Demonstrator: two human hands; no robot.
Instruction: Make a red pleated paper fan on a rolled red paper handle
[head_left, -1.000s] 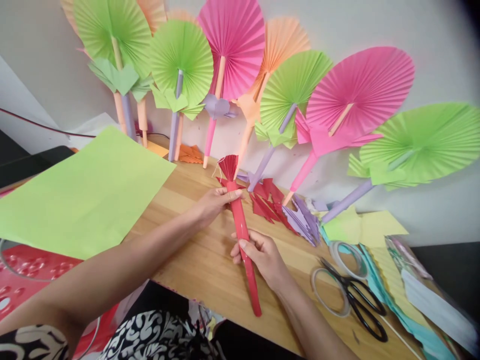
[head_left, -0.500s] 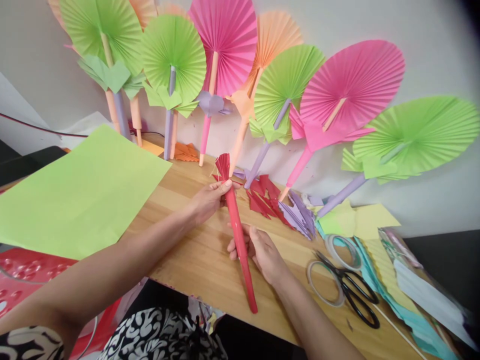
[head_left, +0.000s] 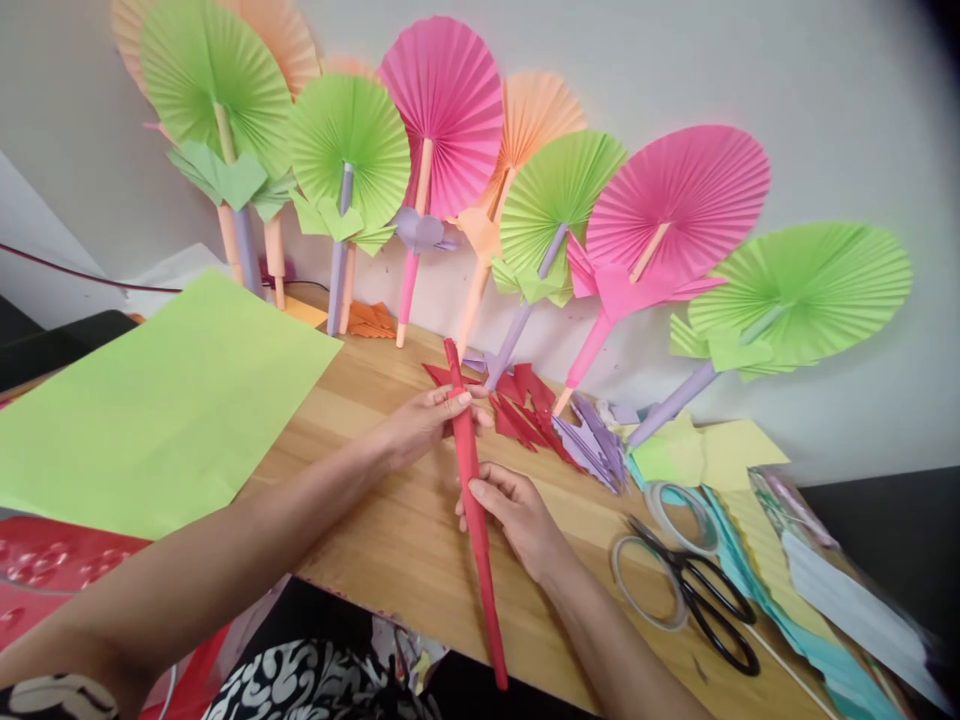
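Note:
A red rolled-paper tube [head_left: 466, 455] slants across the middle of the view, its top away from me. Near that top, my left hand [head_left: 431, 420] pinches it between thumb and fingers. Around its middle, the fingers of my right hand [head_left: 514, 510] are closed, thumb on the front. Below my right hand a thinner red section [head_left: 491, 620] sticks out of the wider tube toward me. Folded red paper pieces [head_left: 529, 405] lie on the table just beyond my hands.
Pleated paper fans, such as a pink one [head_left: 442, 110], lean along the wall. A green sheet [head_left: 172, 400] covers the left. Black-handled scissors [head_left: 709, 590], tape rolls [head_left: 682, 515] and purple pleated paper [head_left: 592, 445] lie right on the wooden table [head_left: 360, 520].
The red pleated fan at the tube's top has gone from sight. A thinner section now extends from the lower end. My right hand has closed on the tube, and the view has shifted.

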